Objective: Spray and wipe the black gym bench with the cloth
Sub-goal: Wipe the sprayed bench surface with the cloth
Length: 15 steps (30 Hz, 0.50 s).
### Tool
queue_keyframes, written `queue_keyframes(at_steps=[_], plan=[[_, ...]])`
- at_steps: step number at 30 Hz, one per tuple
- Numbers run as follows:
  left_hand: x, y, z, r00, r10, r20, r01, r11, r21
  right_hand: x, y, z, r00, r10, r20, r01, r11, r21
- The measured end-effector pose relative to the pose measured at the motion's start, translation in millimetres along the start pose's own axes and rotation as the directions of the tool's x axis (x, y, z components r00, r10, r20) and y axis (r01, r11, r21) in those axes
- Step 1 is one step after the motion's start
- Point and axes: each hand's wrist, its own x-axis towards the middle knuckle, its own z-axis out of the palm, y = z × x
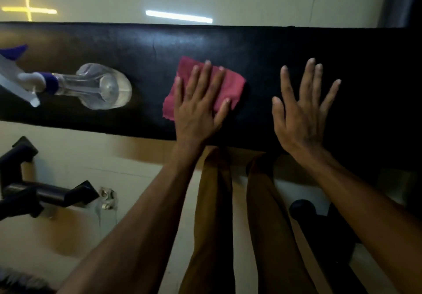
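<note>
Left hand (201, 108) lies flat with straight fingers, pressing the red cloth (230, 83) onto the middle of the black bench (262, 47). Right hand (301, 115) is spread, grasping nothing, over bare bench beside the cloth. Spray bottle (98, 86) stands on the bench, left of the cloth.

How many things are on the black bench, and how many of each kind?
Cloth: 1
Spray bottle: 1
Hands: 2, left hand flat on the cloth, right hand over the bench
Total: 4

Head view, steep downward, close over bench (274, 42).
</note>
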Motion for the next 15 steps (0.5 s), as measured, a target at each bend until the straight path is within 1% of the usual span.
queue_keyframes(at_steps=[1, 2, 3, 4, 6, 9, 10, 13, 15], plan=[[10, -16, -3, 0.991, -0.131, -0.013, 0.131, 0.991, -0.016, 2, -6, 0, 0.999, 0.036, -0.002, -0.036, 0.999, 0.012], [18, -28, -7, 0.955, -0.297, -0.029, 0.295, 0.954, -0.046, 3, -11, 0, 0.998, 0.069, -0.002, -0.069, 0.997, 0.021], [23, -37, -9, 0.901, -0.431, -0.043, 0.427, 0.901, -0.077, 3, -14, -1, 0.996, 0.092, -0.001, -0.092, 0.995, 0.029], [22, -39, -11, 0.862, -0.504, -0.053, 0.498, 0.862, -0.098, 3, -17, -2, 0.995, 0.104, 0.002, -0.104, 0.994, 0.037], [5, -27, -6, 0.830, -0.555, -0.060, 0.544, 0.828, -0.134, 4, -18, -3, 0.994, 0.105, 0.011, -0.105, 0.993, 0.054], [-44, 26, 6, 0.750, -0.659, -0.054, 0.637, 0.741, -0.212, 2, -14, -3, 0.997, 0.078, 0.022, -0.079, 0.996, 0.046], [-59, 46, 10, 0.740, -0.672, -0.023, 0.647, 0.720, -0.250, 1, -12, -3, 0.997, 0.075, 0.025, -0.076, 0.997, 0.034], [-77, 83, 19, 0.763, -0.643, 0.065, 0.626, 0.711, -0.321, 1, -10, -2, 0.997, 0.068, 0.025, -0.068, 0.998, 0.016], [-71, 83, 22, 0.776, -0.628, 0.057, 0.612, 0.727, -0.311, 1, -12, -2, 0.998, 0.067, 0.018, -0.067, 0.998, 0.011]])
